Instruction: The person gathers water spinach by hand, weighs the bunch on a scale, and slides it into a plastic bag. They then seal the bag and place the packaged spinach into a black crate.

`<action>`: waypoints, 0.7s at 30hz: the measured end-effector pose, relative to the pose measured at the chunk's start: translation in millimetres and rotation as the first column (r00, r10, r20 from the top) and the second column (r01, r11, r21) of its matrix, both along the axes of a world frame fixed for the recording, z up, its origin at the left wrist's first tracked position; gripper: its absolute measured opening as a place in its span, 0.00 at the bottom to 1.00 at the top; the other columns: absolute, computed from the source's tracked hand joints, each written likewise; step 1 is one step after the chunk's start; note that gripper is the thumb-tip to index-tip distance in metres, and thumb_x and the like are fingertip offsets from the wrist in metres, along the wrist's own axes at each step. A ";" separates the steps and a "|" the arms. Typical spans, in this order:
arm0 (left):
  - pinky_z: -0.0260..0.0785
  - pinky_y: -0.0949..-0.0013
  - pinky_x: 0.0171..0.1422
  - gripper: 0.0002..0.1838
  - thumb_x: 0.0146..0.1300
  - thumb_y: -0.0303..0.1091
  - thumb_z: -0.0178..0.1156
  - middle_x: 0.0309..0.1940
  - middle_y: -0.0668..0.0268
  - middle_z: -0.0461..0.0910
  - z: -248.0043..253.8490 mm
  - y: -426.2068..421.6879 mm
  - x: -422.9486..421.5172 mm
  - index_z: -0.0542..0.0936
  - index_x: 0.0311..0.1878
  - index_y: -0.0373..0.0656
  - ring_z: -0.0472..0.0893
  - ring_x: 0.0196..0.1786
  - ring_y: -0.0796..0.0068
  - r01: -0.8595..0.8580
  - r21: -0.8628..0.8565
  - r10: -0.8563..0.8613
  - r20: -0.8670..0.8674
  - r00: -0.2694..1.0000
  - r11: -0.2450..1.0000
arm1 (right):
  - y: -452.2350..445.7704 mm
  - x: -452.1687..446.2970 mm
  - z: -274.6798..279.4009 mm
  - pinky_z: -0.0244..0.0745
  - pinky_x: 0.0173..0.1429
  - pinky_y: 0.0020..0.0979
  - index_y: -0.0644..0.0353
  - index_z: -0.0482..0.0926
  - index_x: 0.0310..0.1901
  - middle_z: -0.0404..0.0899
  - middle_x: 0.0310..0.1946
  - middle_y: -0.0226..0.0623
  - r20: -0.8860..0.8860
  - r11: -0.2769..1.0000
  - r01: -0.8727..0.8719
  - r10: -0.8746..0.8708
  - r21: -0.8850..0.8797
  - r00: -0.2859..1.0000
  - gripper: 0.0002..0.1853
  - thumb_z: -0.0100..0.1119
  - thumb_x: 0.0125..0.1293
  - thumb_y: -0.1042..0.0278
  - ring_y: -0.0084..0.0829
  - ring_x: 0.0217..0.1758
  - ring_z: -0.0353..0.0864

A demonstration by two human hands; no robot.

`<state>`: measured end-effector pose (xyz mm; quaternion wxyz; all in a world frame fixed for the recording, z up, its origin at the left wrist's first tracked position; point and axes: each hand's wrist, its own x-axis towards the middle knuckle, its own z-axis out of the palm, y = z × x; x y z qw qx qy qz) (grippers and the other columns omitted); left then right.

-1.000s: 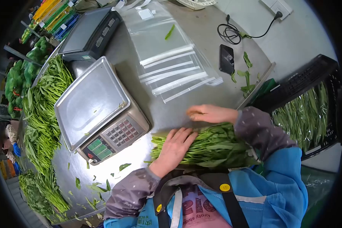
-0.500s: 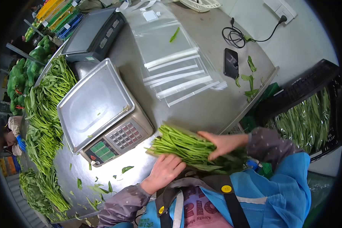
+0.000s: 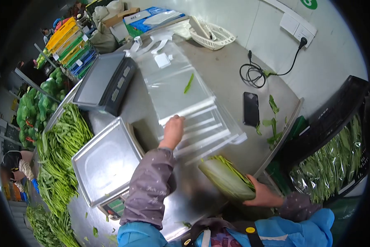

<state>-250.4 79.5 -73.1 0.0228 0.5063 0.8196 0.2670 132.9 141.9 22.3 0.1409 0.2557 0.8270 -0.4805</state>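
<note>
My right hand [image 3: 264, 193] is wrapped round the leafy end of a bundle of green stalks [image 3: 226, 178], held low over the table's front. The bundle is tilted, and its near side looks pale and blurred. My left hand [image 3: 173, 131] reaches out over the fanned stack of clear plastic bags [image 3: 174, 92], fingers closed at the edge of a top bag. A loose green leaf [image 3: 189, 83] lies on the bags. Beside my left forearm stands a scale with a bare metal pan [image 3: 106, 160]; the sleeve covers most of its keypad.
A heap of greens [image 3: 59, 152] lines the left, near a second scale [image 3: 102, 82]. A phone [image 3: 250, 108], black cable [image 3: 252, 74] and white basket [image 3: 213, 36] lie rightward and behind. A black crate [image 3: 322, 127] holds bagged greens. Another person's blue glove [image 3: 35, 186] shows far left.
My left hand has left the bundle and moved forward to the plastic bags. My right hand still holds the bundle, now lower and further right. The view has tilted up.
</note>
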 end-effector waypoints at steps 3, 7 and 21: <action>0.71 0.60 0.43 0.08 0.47 0.22 0.54 0.34 0.58 0.73 -9.0 31.7 -36.4 0.75 0.34 0.39 0.76 0.39 0.57 -0.021 -0.105 -0.003 -0.222 0.975 0.994 | -0.2 13.0 -4.1 0.60 0.62 0.35 0.65 0.48 0.64 0.62 0.58 0.54 -0.015 0.995 0.041 -0.040 0.088 0.999 0.53 0.71 0.40 0.55 0.45 0.60 0.64; 0.72 0.59 0.40 0.06 0.48 0.21 0.53 0.33 0.58 0.72 -30.2 63.2 -50.7 0.73 0.32 0.38 0.76 0.37 0.58 -0.070 -0.259 -0.042 -0.402 0.915 0.963 | 0.6 19.6 -10.4 0.60 0.62 0.36 0.63 0.51 0.64 0.62 0.57 0.53 -0.049 0.998 0.033 -0.030 0.058 0.998 0.53 0.72 0.39 0.52 0.46 0.60 0.65; 0.69 0.59 0.34 0.03 0.48 0.31 0.56 0.28 0.63 0.78 -3.5 11.7 3.9 0.77 0.28 0.47 0.79 0.32 0.60 0.189 -0.423 -0.254 -0.103 0.962 0.886 | -22.7 38.8 -27.9 0.62 0.60 0.36 0.64 0.56 0.61 0.62 0.56 0.52 -0.218 0.978 0.138 -0.102 0.159 0.971 0.49 0.72 0.39 0.54 0.45 0.59 0.65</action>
